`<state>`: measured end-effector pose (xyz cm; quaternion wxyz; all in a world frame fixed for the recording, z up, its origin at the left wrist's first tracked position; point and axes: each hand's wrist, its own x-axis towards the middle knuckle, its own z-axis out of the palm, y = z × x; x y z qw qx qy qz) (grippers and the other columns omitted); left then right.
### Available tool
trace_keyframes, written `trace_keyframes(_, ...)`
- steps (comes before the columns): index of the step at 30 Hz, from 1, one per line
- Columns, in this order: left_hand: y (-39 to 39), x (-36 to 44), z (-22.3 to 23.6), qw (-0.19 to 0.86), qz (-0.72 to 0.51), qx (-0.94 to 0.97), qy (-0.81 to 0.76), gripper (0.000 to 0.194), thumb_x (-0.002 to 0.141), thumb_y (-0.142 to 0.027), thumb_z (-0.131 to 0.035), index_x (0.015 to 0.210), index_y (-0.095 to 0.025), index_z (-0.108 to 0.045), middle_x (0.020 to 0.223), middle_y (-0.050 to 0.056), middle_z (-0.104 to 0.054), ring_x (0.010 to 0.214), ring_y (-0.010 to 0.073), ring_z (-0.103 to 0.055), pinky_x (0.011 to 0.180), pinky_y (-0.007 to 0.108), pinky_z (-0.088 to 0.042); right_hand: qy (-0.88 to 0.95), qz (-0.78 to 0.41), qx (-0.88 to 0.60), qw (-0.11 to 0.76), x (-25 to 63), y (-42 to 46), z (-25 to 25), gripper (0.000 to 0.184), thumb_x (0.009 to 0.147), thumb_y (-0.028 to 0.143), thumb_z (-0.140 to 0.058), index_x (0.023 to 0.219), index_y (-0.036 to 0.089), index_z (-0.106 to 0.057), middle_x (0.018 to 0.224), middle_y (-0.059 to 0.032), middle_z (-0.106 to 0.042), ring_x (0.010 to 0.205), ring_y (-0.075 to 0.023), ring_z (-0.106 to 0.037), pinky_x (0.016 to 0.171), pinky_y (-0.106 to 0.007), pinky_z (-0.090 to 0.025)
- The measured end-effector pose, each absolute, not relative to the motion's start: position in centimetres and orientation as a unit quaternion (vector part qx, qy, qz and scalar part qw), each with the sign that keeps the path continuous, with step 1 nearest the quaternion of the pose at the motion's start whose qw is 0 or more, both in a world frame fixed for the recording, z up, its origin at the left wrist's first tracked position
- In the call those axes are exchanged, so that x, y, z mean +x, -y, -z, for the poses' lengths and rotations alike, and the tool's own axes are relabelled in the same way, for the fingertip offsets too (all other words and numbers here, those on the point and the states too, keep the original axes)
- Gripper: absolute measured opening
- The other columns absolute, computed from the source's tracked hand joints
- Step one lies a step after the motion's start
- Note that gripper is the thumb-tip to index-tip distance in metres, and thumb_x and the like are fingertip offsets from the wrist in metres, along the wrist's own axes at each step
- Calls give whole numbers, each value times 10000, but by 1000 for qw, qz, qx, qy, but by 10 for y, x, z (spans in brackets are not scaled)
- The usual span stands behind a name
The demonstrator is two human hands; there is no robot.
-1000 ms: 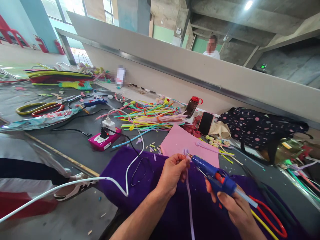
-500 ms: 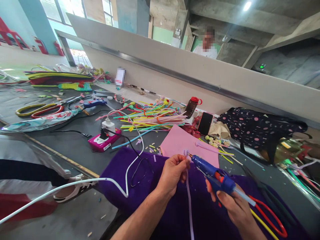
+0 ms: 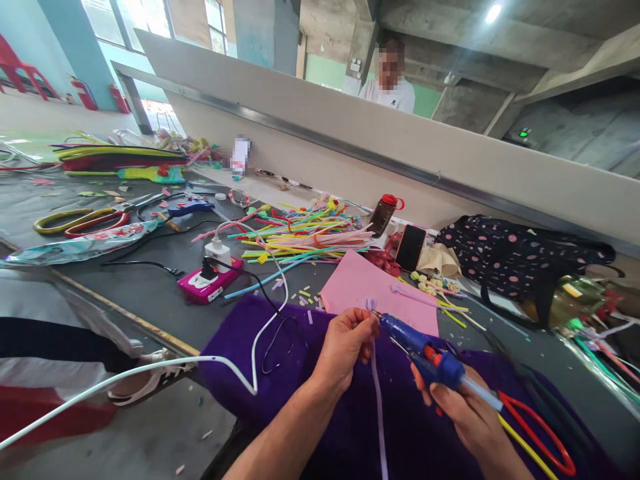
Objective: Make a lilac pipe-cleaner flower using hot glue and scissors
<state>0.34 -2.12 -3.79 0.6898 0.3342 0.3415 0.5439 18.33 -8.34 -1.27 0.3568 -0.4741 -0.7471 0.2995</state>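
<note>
Nearest us, our right hand (image 3: 465,407) is wrapped around the grip of a blue hot-glue gun (image 3: 407,333), fingers clamped on it, a translucent glue stick (image 3: 483,392) poking from its back end. A red loop handle (image 3: 543,427) and a yellow strip (image 3: 530,450) show beside our right wrist. Our left hand (image 3: 349,343) pinches a lilac strip (image 3: 379,407), thumb and fingertips together on it near its coiled upper end; the strip's long tail hangs down in front of a purple cloth (image 3: 405,440). The gun's nozzle points at that coil, just beside our left fingertips; we cannot tell whether it touches.

Behind the coil lies a pink sheet (image 3: 355,280), with another lilac piece (image 3: 425,295) across its right part. To the left, a magenta power socket (image 3: 200,288) carries a white plug (image 3: 217,255). Farther back we see bundled colored stems (image 3: 310,233), an upright black smartphone (image 3: 411,248), a dark bottle (image 3: 383,217) with a red lid, and a patterned black bag (image 3: 500,257). Beyond the pale divider (image 3: 325,107) is a person in a white shirt (image 3: 403,95).
</note>
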Motion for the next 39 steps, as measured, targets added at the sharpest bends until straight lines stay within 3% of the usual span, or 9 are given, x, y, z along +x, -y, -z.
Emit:
trace_keyframes(33, 21, 2, 38, 687, -547, 342, -335, 212, 715, -325, -609, 666, -141, -518, 547, -29, -527, 333, 23, -381, 318, 149, -250, 717, -345, -501, 341, 181, 84, 3, 256, 825, 375, -417, 761, 177, -566, 609, -15, -526, 521, -147, -484, 496, -257, -362)
trace_keyframes(39, 22, 2, 36, 694, -543, 330, -338, 239, 687, -344, -638, 648, -141, -519, 514, -34, -529, 327, 23, -375, 325, 153, -244, 744, -296, -483, 355, 182, 85, 2, 286, 829, 385, -408, 740, 174, -579, 580, -14, -537, 473, -138, -494, 456, -247, -386)
